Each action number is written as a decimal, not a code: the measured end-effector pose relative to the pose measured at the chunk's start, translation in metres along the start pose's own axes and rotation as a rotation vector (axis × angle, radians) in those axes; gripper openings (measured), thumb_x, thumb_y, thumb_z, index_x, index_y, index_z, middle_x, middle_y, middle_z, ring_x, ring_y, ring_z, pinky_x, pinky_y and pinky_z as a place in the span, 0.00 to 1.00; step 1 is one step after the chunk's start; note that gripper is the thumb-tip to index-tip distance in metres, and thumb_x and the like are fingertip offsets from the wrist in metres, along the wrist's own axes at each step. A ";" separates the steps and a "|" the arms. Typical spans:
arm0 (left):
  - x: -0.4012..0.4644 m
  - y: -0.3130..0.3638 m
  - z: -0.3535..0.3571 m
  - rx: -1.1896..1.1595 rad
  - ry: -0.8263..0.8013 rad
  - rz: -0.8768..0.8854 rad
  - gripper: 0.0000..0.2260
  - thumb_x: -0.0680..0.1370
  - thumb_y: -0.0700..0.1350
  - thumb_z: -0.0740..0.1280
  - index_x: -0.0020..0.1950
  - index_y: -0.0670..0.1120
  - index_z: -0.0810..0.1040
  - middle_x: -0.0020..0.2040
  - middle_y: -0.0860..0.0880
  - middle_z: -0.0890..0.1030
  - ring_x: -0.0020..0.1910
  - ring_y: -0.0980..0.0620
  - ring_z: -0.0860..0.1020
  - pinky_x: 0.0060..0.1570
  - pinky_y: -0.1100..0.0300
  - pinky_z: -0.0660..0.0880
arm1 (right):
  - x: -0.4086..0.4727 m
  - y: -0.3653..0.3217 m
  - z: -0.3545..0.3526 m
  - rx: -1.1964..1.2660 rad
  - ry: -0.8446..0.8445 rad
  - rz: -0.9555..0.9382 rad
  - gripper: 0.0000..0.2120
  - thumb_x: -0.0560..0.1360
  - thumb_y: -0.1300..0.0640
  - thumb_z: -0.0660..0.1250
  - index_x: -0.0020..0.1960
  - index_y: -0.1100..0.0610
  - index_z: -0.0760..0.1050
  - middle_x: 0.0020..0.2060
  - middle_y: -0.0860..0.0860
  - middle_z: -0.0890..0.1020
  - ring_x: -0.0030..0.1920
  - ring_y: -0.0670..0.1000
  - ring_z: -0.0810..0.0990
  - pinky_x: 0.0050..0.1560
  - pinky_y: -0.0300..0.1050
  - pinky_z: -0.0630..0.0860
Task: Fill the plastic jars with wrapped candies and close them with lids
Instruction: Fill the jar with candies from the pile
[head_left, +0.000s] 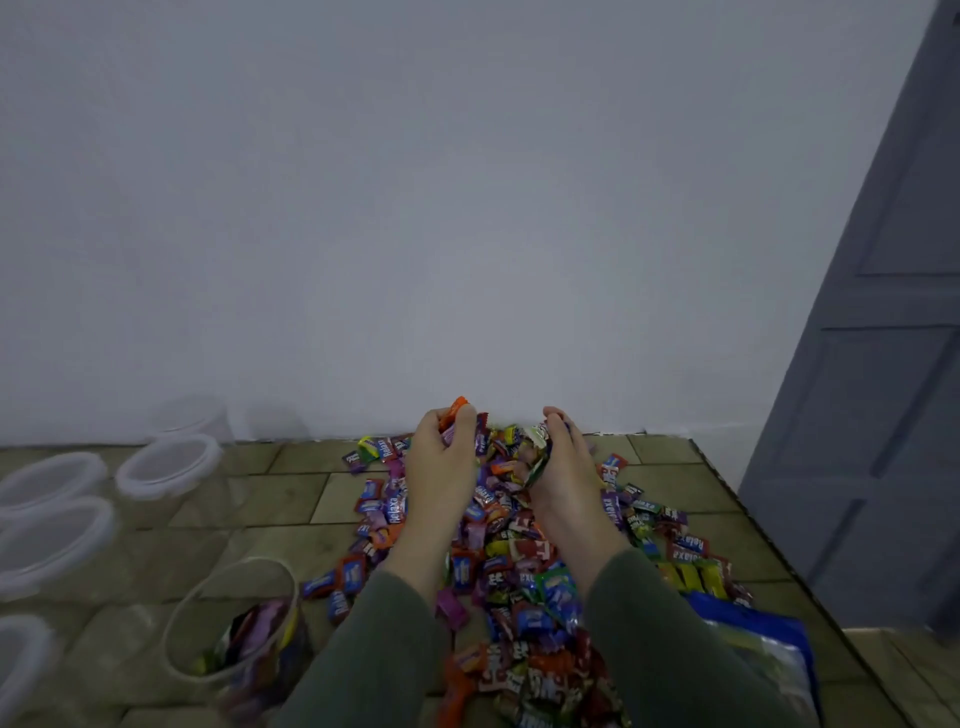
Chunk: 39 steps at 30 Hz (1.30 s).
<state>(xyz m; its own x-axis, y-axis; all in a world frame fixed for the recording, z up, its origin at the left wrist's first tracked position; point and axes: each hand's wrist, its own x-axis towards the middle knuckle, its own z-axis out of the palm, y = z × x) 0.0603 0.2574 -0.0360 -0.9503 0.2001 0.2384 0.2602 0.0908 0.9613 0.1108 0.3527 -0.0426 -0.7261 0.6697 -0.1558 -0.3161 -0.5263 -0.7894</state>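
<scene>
Both my hands are deep in the candies (511, 551), which lie in a wide heap on the floor between and around my wrists. My left hand (441, 467) is curled around a bunch of wrappers, an orange one poking out above my fingers, and my right hand (558, 467) is curled around another bunch, so each holds a handful drawn in from the far edge of the heap. Judging by how things lie, I am early in the job. Only 1 jar (234, 618), just left of my left sleeve, has anything in it, and it looks no more than about a third full, with its mouth open and no lid on it. Farther to my left stand at least 5 more clear tubs (166, 465) with white rims; they look empty, though they are pale and blurred, and I cannot tell whether any of those rims are lids sitting in place. I see no loose lid anywhere near my hands. A blue bag (758, 644) lies just right of my right sleeve, beside the heap. What is left, as I judge it, is nearly all of it: top up the near jar, fill each of the others from the heap, and close every one.
</scene>
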 end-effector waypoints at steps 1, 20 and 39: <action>-0.002 0.004 -0.006 -0.017 -0.002 0.010 0.10 0.81 0.54 0.61 0.47 0.50 0.74 0.38 0.47 0.75 0.34 0.51 0.72 0.34 0.58 0.68 | -0.006 0.000 0.005 0.028 0.007 0.003 0.07 0.83 0.55 0.58 0.58 0.52 0.73 0.37 0.50 0.71 0.27 0.46 0.69 0.27 0.41 0.66; -0.032 0.019 -0.188 -0.128 0.102 0.057 0.07 0.80 0.50 0.64 0.45 0.49 0.77 0.40 0.53 0.80 0.34 0.54 0.73 0.35 0.56 0.69 | -0.129 0.074 0.129 0.177 -0.103 0.037 0.08 0.82 0.58 0.56 0.49 0.52 0.72 0.43 0.52 0.69 0.26 0.47 0.69 0.25 0.40 0.64; -0.042 -0.038 -0.224 -0.087 -0.060 0.232 0.05 0.80 0.44 0.65 0.45 0.50 0.75 0.36 0.63 0.78 0.36 0.65 0.75 0.40 0.69 0.71 | -0.150 0.125 0.148 0.065 0.113 -0.199 0.08 0.83 0.55 0.56 0.49 0.43 0.70 0.46 0.45 0.74 0.41 0.50 0.71 0.39 0.46 0.72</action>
<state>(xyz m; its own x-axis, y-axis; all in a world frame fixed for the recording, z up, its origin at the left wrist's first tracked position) 0.0518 0.0273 -0.0515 -0.8542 0.2637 0.4481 0.4523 -0.0483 0.8906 0.0895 0.1092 -0.0301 -0.5739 0.8160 -0.0691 -0.4874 -0.4081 -0.7720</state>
